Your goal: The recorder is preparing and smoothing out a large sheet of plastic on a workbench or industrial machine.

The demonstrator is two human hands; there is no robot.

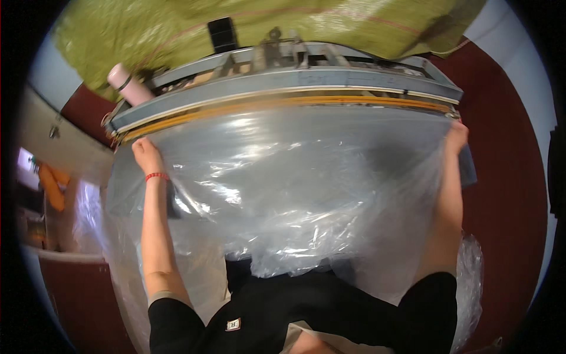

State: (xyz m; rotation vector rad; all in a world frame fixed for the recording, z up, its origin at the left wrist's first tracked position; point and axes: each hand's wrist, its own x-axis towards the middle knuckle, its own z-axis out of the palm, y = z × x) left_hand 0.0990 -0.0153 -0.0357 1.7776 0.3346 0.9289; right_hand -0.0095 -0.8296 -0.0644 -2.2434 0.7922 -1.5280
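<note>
A wide sheet of clear plastic film is stretched between my two hands over a grey tabletop. My left hand, with a red bead bracelet at the wrist, is closed on the film's far left corner. At the far right corner, my right hand grips the film too. The film's far edge lies along the orange strip of a long grey metal machine frame. Toward my body the film hangs in shiny folds, and more of it drapes down on both sides.
A pink bottle leans behind the frame's left end. Beyond the frame, a yellow-green woven sheet covers the back, with a dark phone-like rectangle against it. Orange items show at far left. A dark red wall panel stands right.
</note>
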